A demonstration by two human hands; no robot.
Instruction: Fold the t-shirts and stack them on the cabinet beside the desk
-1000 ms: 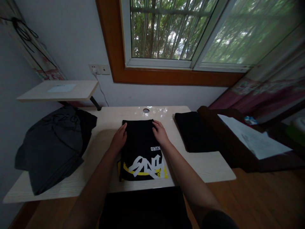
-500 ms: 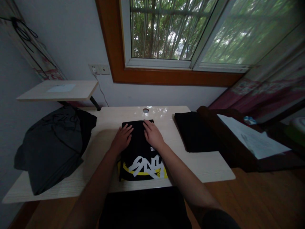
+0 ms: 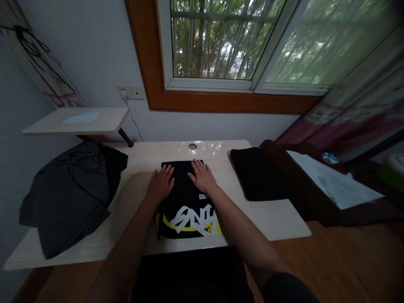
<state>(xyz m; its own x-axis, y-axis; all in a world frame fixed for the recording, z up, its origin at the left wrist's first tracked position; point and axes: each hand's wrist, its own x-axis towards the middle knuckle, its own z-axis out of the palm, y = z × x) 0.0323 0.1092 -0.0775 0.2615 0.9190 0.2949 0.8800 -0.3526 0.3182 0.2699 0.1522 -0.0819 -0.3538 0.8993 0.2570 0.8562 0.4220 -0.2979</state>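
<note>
A folded black T-shirt [image 3: 181, 195] with white lettering and a yellow print lies flat on the pale wooden desk [image 3: 142, 158]. My left hand [image 3: 160, 183] rests on its left edge near the far end, fingers stretched forward. On the far right part of the shirt lies my right hand [image 3: 203, 176], palm down with the fingers spread. Neither hand grips the cloth. To the right sits a folded black garment [image 3: 260, 174], apart from both hands.
A dark grey heap of clothing [image 3: 69, 193] covers the desk's left side, below a small raised shelf [image 3: 75, 120]. Beyond the desk's right end stands dark wooden furniture [image 3: 311, 191] with a white sheet [image 3: 331, 181] on it. A round cable hole [image 3: 192, 146] is near the back edge.
My right hand has shifted slightly on the shirt, its fingers now more spread, and more of the small white lettering shows. My left hand has barely moved.
</note>
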